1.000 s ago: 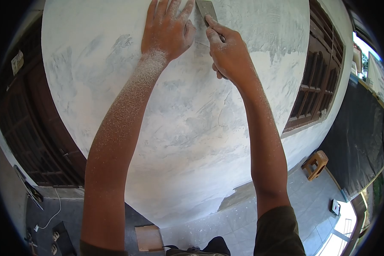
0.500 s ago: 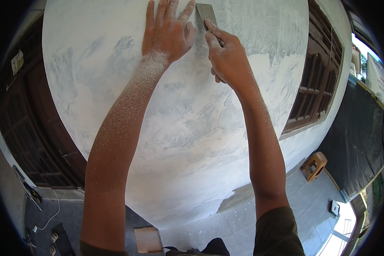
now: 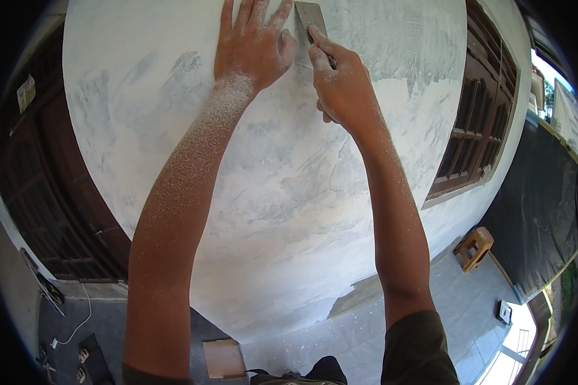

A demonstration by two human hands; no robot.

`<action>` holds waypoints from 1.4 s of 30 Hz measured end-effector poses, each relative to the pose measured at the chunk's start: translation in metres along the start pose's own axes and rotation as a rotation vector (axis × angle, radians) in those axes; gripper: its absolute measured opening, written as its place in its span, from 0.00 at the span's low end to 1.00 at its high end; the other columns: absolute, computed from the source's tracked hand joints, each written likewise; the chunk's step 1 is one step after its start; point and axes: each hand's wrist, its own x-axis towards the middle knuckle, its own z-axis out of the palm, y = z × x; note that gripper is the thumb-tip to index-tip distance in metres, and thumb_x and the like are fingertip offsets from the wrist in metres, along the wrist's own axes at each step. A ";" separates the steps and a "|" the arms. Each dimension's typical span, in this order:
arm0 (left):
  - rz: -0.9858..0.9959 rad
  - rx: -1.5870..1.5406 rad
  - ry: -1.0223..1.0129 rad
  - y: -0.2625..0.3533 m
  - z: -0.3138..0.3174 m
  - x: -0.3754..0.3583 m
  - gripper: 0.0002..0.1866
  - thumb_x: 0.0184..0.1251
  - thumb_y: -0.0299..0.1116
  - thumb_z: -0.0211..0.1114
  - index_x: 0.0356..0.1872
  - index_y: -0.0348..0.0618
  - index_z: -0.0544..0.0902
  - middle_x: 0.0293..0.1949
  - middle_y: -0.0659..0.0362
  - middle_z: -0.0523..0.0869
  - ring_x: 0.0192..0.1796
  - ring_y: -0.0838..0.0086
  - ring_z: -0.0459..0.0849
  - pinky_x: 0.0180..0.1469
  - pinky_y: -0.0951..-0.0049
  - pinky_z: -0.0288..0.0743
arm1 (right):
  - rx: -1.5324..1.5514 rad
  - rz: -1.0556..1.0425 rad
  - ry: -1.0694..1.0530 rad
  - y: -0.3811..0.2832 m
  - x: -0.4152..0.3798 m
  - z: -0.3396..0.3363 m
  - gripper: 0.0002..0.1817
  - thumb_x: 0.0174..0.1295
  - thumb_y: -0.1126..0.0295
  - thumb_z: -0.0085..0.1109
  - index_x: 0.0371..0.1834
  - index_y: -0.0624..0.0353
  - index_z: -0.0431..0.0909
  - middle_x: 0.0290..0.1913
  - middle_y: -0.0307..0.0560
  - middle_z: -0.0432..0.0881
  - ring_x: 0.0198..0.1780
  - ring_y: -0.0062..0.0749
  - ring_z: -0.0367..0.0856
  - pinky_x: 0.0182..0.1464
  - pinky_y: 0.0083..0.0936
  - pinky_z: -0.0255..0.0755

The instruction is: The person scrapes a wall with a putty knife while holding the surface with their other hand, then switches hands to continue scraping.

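A white wall (image 3: pixel 270 186) with grey, patchy plaster fills the middle of the head view. My left hand (image 3: pixel 253 51) lies flat on it at the top, fingers spread and pointing up; white dust coats the hand and forearm. Just to its right, my right hand (image 3: pixel 340 80) is closed around the handle of a putty knife (image 3: pixel 311 16). The knife's broad metal blade points upward and lies at the wall surface. Some of my right fingers are hidden behind the palm.
A dark wooden door (image 3: pixel 58 173) stands left, a barred wooden window (image 3: pixel 475 128) right. On the floor are a brown stool (image 3: pixel 474 249), a cardboard piece (image 3: pixel 223 359), a white cable (image 3: pixel 77 327) and sandals (image 3: pixel 82 366). A black sheet (image 3: pixel 533 205) hangs at the right.
The putty knife and my right hand have shifted very slightly upward. My left hand stays flat at almost the same spot on the wall.
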 end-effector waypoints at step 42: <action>-0.006 0.029 0.011 0.002 0.001 0.001 0.34 0.71 0.43 0.57 0.77 0.41 0.69 0.81 0.43 0.59 0.85 0.52 0.52 0.84 0.43 0.42 | 0.021 -0.024 0.002 0.004 0.004 0.000 0.25 0.76 0.66 0.47 0.74 0.62 0.73 0.38 0.62 0.89 0.21 0.35 0.86 0.27 0.30 0.86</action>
